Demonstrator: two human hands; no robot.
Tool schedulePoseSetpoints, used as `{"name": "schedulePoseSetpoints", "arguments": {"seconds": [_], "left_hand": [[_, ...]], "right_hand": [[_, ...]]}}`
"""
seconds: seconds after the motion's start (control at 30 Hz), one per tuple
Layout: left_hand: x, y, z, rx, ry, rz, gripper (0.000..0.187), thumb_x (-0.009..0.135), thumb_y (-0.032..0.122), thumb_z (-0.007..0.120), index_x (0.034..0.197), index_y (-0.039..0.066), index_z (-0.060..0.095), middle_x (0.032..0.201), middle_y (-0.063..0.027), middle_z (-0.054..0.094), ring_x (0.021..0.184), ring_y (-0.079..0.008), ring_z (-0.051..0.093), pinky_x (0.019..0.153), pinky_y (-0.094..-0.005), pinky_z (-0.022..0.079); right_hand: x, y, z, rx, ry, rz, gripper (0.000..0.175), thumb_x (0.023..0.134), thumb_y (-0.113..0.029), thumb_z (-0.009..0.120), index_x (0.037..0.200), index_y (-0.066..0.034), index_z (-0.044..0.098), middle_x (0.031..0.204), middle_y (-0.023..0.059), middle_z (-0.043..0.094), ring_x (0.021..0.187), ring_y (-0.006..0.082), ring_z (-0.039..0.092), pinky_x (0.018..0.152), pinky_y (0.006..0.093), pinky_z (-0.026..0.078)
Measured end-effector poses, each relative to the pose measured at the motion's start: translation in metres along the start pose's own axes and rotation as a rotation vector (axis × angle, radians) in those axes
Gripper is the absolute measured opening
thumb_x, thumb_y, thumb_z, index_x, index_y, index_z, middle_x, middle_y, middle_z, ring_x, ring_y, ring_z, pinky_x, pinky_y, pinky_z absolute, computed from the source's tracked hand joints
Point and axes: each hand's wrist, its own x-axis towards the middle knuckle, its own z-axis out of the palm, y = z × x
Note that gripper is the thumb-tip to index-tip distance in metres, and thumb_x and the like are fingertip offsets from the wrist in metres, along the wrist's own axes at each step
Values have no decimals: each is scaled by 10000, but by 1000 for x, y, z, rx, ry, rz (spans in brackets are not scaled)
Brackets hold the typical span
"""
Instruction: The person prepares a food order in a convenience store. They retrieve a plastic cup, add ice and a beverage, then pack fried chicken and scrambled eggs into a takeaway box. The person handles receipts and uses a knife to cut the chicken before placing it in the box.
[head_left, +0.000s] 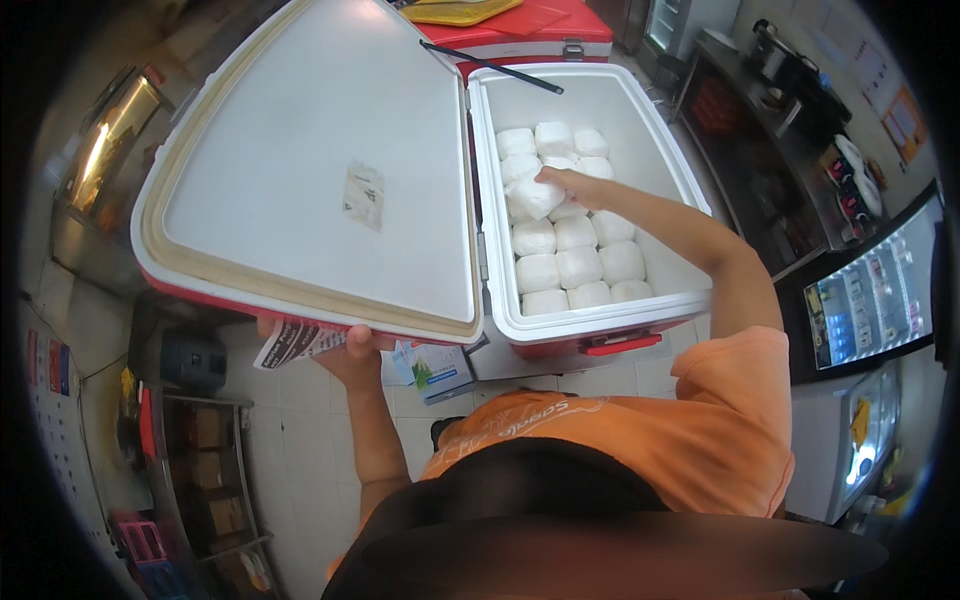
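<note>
A red and white cooler box (592, 321) stands before me with its hinged lid (300, 150) swung up to the left. My left hand (360, 351) holds the lid's lower edge, thumb on the near side. Beside those fingers is a sheet with printed writing (296, 345); whether it is stuck to the lid or held is unclear. Inside the box, white rounded bundles (576, 234) sit in rows, apparently wrapped in thin plastic. My right hand (577, 187) reaches over the right rim and grips one white bundle (535, 196) on top of the others.
A black lid stay (495, 67) crosses the box's far left corner. Behind stands another red cooler (540, 34) with a yellow tray (461, 10) on it. A small carton (441, 373) is below the lid. Along the right are a metal counter (757, 165) and a lit display fridge (874, 281).
</note>
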Motion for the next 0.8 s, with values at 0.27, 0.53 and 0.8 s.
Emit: {"name": "schedulePoseSetpoints", "arguments": {"seconds": [0.27, 0.53, 0.8], "left_hand": [[-9, -4, 2, -151, 28, -139, 1081, 697, 599, 765, 1446, 70, 192, 1358, -104, 376, 1240, -248, 424, 1045, -408, 366], [-1, 9, 7, -110, -10, -85, 1098, 718, 638, 728, 1461, 78, 144, 1369, -104, 363, 1235, -235, 416, 1043, -410, 357], [21, 57, 50, -225, -204, 118, 1105, 574, 397, 919, 1396, 34, 274, 1291, -106, 409, 1145, -211, 473, 938, -347, 443]], "right_hand": [[21, 23, 19, -126, 128, -296, 1046, 669, -458, 780, 1476, -38, 265, 1446, 174, 236, 1374, 308, 277, 1107, 401, 303], [-1, 0, 22, -292, -51, -214, 1118, 590, -406, 850, 1470, -25, 276, 1496, 205, 261, 1376, 324, 307, 1099, 409, 320], [-70, -88, -11, -553, 276, -377, 980, 488, -403, 875, 1306, -8, 507, 1263, 194, 541, 1164, 307, 540, 958, 378, 460]]}}
